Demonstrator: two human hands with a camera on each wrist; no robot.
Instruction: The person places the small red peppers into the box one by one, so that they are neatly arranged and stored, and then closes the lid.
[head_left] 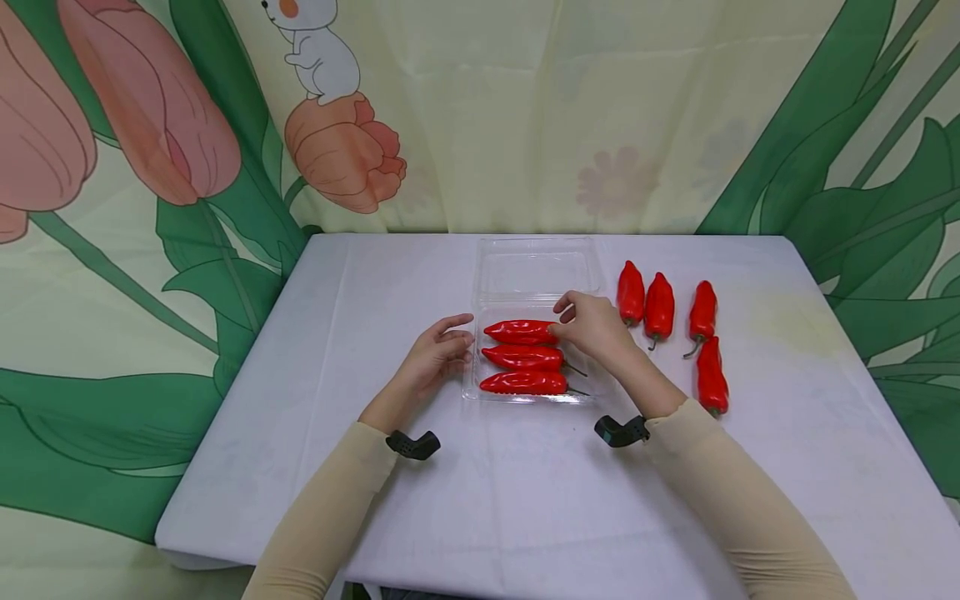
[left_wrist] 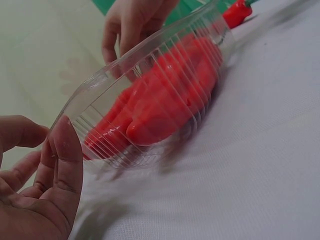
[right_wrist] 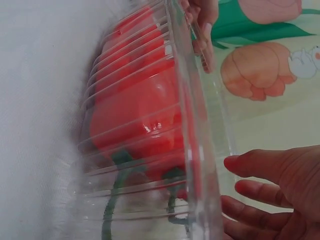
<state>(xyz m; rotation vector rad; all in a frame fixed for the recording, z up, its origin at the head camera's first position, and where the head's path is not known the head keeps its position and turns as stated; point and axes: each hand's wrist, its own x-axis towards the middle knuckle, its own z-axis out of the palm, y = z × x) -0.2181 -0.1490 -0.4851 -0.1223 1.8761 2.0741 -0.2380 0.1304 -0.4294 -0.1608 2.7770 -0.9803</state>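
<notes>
A clear plastic clamshell box (head_left: 525, 402) lies on the table with its lid (head_left: 536, 268) folded back. In it three red chili peppers lie side by side: a far one (head_left: 517, 332), a middle one (head_left: 525, 358) and a near one (head_left: 525, 383). My left hand (head_left: 435, 358) is at the box's left side; in the left wrist view its thumb and forefinger pinch the rim. Over the box's right half, my right hand (head_left: 596, 329) has its thumb by the far pepper's stem end, and that end is hidden. In the right wrist view its fingers (right_wrist: 265, 215) are spread loosely.
Right of the box, several more red peppers lie on the white cloth: two (head_left: 631, 293) (head_left: 659, 307) close together, one (head_left: 702, 312) farther right, and another (head_left: 712, 377) below it. A printed curtain (head_left: 495, 117) hangs behind the table.
</notes>
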